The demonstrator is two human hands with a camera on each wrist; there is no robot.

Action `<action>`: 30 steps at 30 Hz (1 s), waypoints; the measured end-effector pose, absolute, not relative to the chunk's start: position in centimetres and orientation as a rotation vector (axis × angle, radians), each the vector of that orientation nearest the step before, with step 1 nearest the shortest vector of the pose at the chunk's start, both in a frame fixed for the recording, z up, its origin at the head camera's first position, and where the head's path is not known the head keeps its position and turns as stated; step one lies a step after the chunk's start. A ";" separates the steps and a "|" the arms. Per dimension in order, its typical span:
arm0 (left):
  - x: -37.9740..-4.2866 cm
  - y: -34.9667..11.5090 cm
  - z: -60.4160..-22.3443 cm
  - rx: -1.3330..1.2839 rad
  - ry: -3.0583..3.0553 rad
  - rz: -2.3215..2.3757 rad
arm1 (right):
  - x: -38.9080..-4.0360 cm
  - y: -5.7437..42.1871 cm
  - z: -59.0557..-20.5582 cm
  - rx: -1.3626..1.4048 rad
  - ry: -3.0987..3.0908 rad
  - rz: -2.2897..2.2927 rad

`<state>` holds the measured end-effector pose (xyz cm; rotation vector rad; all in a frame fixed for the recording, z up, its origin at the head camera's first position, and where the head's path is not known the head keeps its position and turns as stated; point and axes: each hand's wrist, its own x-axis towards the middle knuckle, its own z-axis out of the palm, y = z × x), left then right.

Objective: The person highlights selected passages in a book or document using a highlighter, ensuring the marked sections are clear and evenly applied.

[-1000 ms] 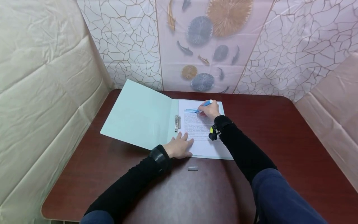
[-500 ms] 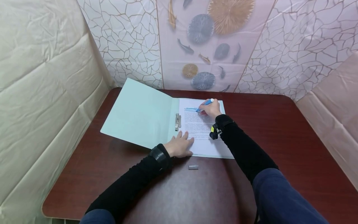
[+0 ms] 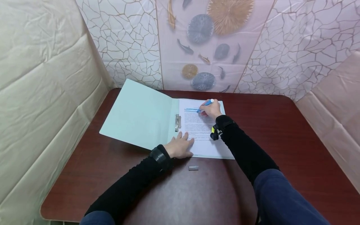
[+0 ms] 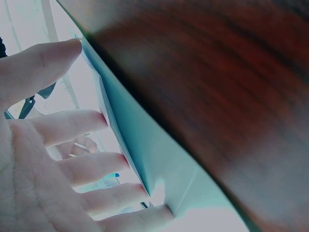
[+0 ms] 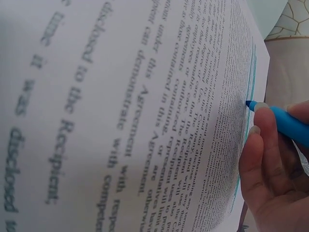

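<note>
My right hand (image 3: pixel 213 110) pinches a blue highlighter (image 3: pixel 208 102) near the top of a printed sheet (image 3: pixel 208 149). In the right wrist view the highlighter's dark tip (image 5: pixel 248 103) meets the page beside blue strokes (image 5: pixel 251 77) across the upper text. The sheet lies on the right side of an open pale green folder (image 3: pixel 137 115), next to its metal clip (image 3: pixel 177 122). With fingers spread, my left hand (image 3: pixel 179 147) rests on the lower left of the sheet. In the left wrist view its fingers (image 4: pixel 94 166) reach over the folder's edge.
A small grey cylinder (image 3: pixel 193 168), like a pen cap, lies on the brown table (image 3: pixel 112 184) in front of the folder. The left cover tilts up toward its far corner. Patterned cloth (image 3: pixel 129 47) hangs behind the table, with plain cloth at the sides.
The highlighter tip has shifted very slightly to the right along the upper text. My left hand and the folder stay in place; the head view wavers a little.
</note>
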<state>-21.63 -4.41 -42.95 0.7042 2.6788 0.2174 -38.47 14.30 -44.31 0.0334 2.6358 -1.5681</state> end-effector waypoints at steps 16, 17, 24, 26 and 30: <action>-21.6 -4.5 -42.8 0.683 2.672 0.234 | -38.0 13.9 -43.9 0.056 2.683 -1.536; -21.6 -4.5 -42.8 0.683 2.671 0.230 | -38.0 13.9 -43.9 0.068 2.682 -1.533; -21.6 -4.5 -42.7 0.684 2.669 0.221 | -38.2 14.2 -43.9 0.049 2.670 -1.552; -21.5 -4.5 -42.7 0.685 2.672 0.219 | -38.3 14.3 -44.0 0.037 2.673 -1.551; -21.5 -4.5 -42.8 0.690 2.679 0.212 | -38.4 14.4 -44.1 0.040 2.688 -1.536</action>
